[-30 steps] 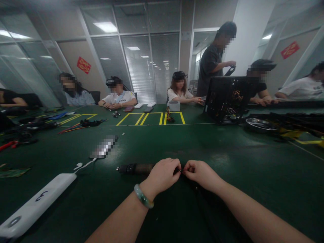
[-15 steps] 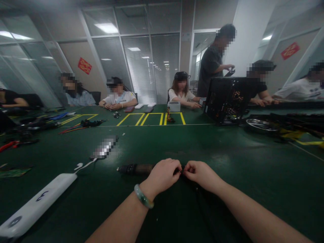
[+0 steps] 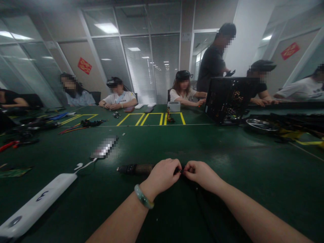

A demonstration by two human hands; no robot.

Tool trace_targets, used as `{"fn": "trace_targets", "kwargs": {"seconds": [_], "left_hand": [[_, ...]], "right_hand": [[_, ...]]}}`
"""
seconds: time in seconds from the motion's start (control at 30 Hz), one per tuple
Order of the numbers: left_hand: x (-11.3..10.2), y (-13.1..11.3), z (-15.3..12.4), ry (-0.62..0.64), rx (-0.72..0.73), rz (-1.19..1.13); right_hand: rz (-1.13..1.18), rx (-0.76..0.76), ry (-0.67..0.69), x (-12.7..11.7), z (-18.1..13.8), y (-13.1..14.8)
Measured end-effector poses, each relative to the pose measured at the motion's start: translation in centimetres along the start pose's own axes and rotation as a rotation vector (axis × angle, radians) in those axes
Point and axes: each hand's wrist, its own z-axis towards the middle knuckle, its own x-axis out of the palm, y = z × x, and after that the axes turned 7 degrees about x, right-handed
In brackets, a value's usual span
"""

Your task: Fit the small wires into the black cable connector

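Two hands meet: the left hand (image 3: 161, 176) and right hand (image 3: 201, 175) pinch a small dark part (image 3: 180, 171) together. A dark cylindrical tool (image 3: 135, 169) lies left of them, its long axis crosswise, its end reaching behind the nearer left hand.

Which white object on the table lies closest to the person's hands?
The long white bar at front left; the other white pieces are small blocks far across the table.
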Motion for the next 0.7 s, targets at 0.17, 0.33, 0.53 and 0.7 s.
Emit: {"fn": "trace_targets", "kwargs": {"seconds": [0.17, 0.33, 0.53, 0.7], "left_hand": [[-0.16, -0.12, 0.07, 0.011, 0.012, -0.007], [-0.18, -0.13, 0.09, -0.007, 0.028, -0.016], [-0.08, -0.04, 0.11, 0.004, -0.01, -0.001], [-0.02, 0.04, 0.11, -0.011, 0.015, -0.014]], "right_hand": [[-0.003, -0.002, 0.007, -0.04, 0.04, -0.16], [0.004, -0.013, 0.004, -0.02, 0.06, -0.17], [0.003, -0.005, 0.005, -0.03, 0.07, -0.08], [0.001, -0.004, 0.011, -0.01, 0.14, -0.14]]}}
